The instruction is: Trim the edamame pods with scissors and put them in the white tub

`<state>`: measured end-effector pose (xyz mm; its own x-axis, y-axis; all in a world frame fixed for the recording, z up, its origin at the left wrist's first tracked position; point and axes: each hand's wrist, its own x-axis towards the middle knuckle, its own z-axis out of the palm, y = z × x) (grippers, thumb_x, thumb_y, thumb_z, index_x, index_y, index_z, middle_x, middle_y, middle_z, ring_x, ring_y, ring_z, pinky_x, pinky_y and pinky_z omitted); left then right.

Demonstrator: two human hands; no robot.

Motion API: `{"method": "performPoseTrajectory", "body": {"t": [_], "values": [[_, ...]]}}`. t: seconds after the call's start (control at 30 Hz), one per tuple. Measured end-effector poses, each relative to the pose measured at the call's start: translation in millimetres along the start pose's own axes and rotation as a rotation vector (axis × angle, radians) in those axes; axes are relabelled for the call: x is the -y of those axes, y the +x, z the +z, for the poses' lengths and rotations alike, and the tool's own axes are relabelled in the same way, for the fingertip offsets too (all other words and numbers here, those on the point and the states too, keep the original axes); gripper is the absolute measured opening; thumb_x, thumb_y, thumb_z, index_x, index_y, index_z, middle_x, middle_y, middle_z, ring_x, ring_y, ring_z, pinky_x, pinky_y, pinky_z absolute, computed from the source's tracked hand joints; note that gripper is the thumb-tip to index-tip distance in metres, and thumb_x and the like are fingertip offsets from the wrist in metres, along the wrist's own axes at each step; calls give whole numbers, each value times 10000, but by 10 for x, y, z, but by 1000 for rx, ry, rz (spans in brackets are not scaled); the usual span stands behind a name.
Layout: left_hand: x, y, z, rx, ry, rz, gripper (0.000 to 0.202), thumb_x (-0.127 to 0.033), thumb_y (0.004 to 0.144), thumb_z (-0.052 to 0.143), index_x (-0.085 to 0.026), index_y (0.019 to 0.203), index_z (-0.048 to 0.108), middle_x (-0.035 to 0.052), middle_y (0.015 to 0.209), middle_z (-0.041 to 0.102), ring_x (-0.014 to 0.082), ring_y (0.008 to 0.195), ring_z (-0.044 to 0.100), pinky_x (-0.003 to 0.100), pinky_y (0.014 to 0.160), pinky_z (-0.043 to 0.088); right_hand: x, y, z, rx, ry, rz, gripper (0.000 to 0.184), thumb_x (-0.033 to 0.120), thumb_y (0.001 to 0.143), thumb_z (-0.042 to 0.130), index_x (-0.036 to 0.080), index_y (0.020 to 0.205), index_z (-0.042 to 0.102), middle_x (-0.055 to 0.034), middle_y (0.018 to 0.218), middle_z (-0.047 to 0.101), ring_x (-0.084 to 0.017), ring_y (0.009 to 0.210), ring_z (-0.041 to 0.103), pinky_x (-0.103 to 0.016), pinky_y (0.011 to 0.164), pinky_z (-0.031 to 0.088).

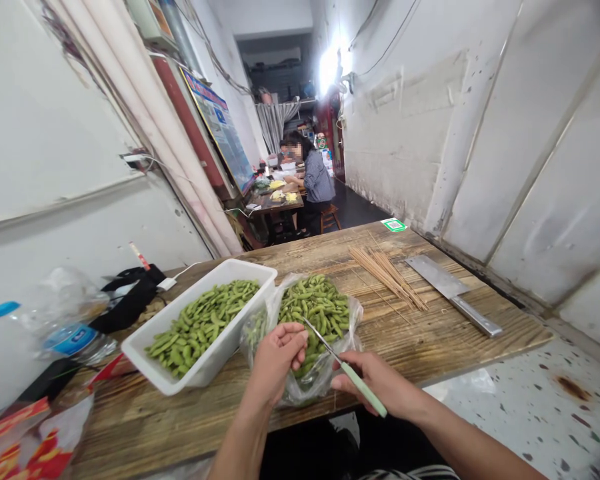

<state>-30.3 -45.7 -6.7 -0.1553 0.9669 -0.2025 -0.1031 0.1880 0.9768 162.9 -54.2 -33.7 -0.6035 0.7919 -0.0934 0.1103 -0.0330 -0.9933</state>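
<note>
My right hand [377,387] grips a pair of scissors [363,388] with a pale green handle, the metal blades pointing up and left. Just left of the blade tips is my left hand [280,357], its fingers curled together with thumb against them. Whatever they pinch, if anything, is too small or hidden to name. Beneath both hands lies an open clear plastic bag [356,313] full of green edamame pods [315,300]. To its left stands a white plastic tub [130,350] holding more edamame pods [207,320].
On the wooden table [330,257], thin wooden skewers [387,277] lie right of the bag, beside a cleaver [445,283]. A water bottle [67,337] and red-and-white packet [40,440] sit at left. Farther back, a person [316,173] sits at another table.
</note>
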Motion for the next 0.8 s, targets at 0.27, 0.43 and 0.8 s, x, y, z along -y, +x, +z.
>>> {"method": "performPoseTrajectory", "body": {"t": [0.27,0.43,0.8], "values": [[75,27,-59,-64,-24,67,465,-455,562,789,-117,867,691,-77,483,450,59,460,360,202,459,272,-82,17,-51,23,75,15,493,600,784,635,171,1008,543,93,530,421,-63,396,379,-165,360,311],[96,-14,-61,20,156,88,401,-494,661,693,-151,869,683,32,702,653,131,569,539,244,542,403,59,-39,-84,28,-100,-86,416,533,790,666,158,963,621,45,661,471,-87,557,419,-189,504,374],[92,-87,-73,117,395,147,431,-592,735,571,-187,589,560,-29,534,449,119,520,377,239,498,279,107,-46,-90,41,-212,-88,406,462,766,712,171,1046,672,-1,866,652,-167,766,549,-231,705,426]]}}
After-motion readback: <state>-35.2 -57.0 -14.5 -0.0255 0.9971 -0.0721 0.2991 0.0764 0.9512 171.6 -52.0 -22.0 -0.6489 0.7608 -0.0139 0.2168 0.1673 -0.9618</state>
